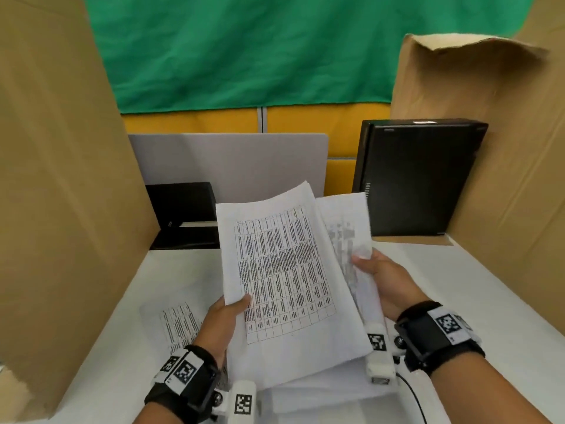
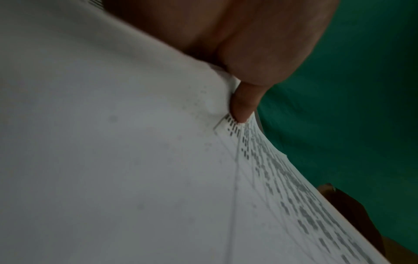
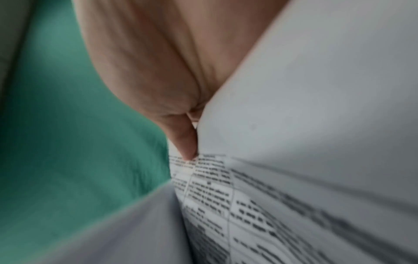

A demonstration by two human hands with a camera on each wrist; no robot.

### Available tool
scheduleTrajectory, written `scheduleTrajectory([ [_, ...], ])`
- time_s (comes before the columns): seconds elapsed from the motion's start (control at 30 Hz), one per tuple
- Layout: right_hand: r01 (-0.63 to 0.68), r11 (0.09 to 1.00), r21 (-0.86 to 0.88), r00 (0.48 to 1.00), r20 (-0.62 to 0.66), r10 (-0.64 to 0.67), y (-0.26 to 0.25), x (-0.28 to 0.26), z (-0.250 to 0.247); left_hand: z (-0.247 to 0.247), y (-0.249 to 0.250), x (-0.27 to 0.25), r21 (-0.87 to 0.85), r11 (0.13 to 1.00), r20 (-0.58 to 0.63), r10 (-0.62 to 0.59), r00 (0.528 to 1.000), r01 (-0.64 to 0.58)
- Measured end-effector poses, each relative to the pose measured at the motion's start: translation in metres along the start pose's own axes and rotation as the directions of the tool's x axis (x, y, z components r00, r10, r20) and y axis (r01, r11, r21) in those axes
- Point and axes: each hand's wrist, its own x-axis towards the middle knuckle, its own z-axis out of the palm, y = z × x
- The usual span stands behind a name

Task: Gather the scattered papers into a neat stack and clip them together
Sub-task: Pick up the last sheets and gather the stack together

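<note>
Above the white table (image 1: 458, 286) my left hand (image 1: 227, 313) pinches the left edge of a printed sheet (image 1: 281, 276) covered by a table of text, thumb on top. My right hand (image 1: 376, 270) grips a second printed sheet (image 1: 345, 231) that sticks out behind and to the right of the first. In the left wrist view the thumb (image 2: 244, 100) presses on the paper (image 2: 113, 142). The right wrist view shows a thumb (image 3: 183, 139) pinching the printed paper (image 3: 294, 142). Another printed sheet (image 1: 177, 322) lies flat on the table at left, and more white paper (image 1: 321, 390) lies under the held sheets. No clip is visible.
Cardboard walls (image 1: 61, 179) stand left and right of the table. A black box (image 1: 412, 179) stands upright at back right, and a black tray-like device (image 1: 183, 215) sits at back left. A grey panel (image 1: 229, 160) and green cloth (image 1: 244, 50) close the back.
</note>
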Motion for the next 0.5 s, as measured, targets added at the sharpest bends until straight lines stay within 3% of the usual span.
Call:
scheduleTrajectory([
  [0.07,0.024,0.999,0.037,0.999,-0.042,-0.022,-0.012,-0.002,-0.011,-0.005,-0.002,0.002,-0.021,0.999,0.021,-0.033,0.999,0.034],
  [0.2,0.010,1.000,0.023,1.000,-0.004,-0.009,-0.018,-0.012,-0.018,-0.002,-0.004,0.004,-0.025,0.999,0.103,-0.017,0.994,0.020],
  [0.33,0.011,1.000,0.025,0.998,0.055,-0.012,-0.016,-0.022,-0.010,0.017,0.001,0.003,0.065,0.992,0.175,0.096,0.980,-0.109],
  [0.43,0.078,0.996,0.052,0.986,0.142,-0.085,-0.033,-0.037,0.001,0.028,0.013,0.003,0.088,0.966,0.113,0.233,0.966,-0.243],
  [0.5,0.161,0.987,-0.015,0.971,0.182,-0.156,-0.047,-0.046,0.007,0.035,0.026,0.000,0.122,0.922,0.079,0.359,0.930,-0.367],
])
